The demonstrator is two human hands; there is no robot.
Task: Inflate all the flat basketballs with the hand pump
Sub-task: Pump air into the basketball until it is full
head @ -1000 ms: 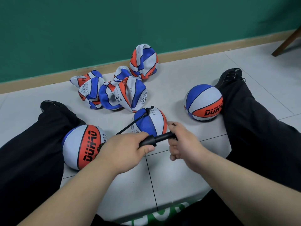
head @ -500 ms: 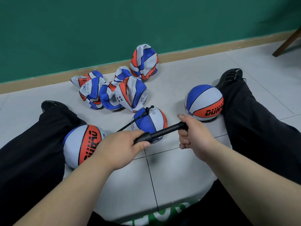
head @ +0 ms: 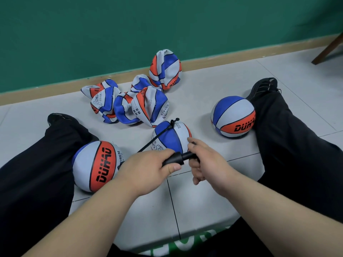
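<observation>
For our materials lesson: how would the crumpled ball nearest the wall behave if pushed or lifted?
Probably floppy: the crumpled ball is creased and caved in. It would likely slump or slide rather than roll, unlike the round ball by the right leg.

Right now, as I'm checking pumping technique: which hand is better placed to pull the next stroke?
Likely the right hand: it grips the pump handle, pushed in; the left hand holds the barrel.
</observation>
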